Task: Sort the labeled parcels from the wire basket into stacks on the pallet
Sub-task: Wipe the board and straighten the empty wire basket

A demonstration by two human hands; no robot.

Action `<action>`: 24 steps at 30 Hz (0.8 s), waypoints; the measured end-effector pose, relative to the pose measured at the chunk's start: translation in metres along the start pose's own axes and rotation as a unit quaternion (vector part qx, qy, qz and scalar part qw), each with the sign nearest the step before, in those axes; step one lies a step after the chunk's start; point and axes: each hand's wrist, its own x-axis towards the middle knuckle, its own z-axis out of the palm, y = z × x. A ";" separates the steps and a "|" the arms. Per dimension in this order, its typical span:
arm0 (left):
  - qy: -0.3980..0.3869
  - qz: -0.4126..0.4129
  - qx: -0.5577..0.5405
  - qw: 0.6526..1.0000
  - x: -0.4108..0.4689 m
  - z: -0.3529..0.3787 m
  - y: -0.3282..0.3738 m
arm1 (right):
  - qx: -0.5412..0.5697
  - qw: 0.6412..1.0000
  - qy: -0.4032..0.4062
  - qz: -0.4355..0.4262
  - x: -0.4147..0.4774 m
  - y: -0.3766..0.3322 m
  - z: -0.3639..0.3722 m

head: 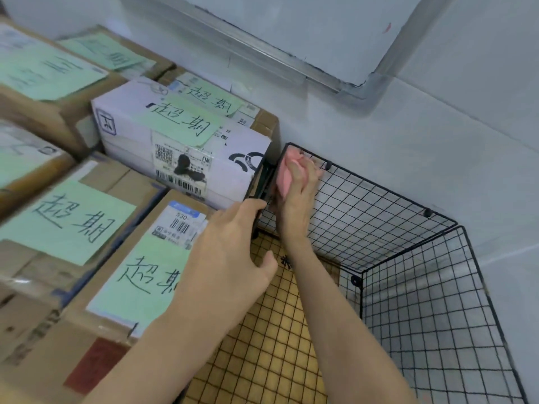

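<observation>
Picking step, I think: parcels (186, 147) stand stacked beside the wire basket (408, 228). The right hand (296, 185) grips a pink piece (284, 173) at its corner. The left hand (230, 243) touches a dark flat thing (261, 182) there, which probably needs lifting out next.

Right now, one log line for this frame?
left hand: rests on basket edge | right hand: grips pink item in basket corner | parcels: stacked beside basket, green labels
</observation>
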 end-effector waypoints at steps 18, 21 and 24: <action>-0.016 -0.007 0.018 1.000 0.001 0.000 0.001 | -0.079 0.952 -0.294 0.015 -0.132 0.045 0.058; -0.012 -0.014 0.021 1.000 0.001 0.000 0.002 | 0.006 0.967 -0.251 0.037 -0.108 0.027 0.034; -0.011 -0.015 0.019 1.000 0.001 0.000 0.001 | 0.072 0.994 -0.075 0.018 -0.060 0.006 -0.007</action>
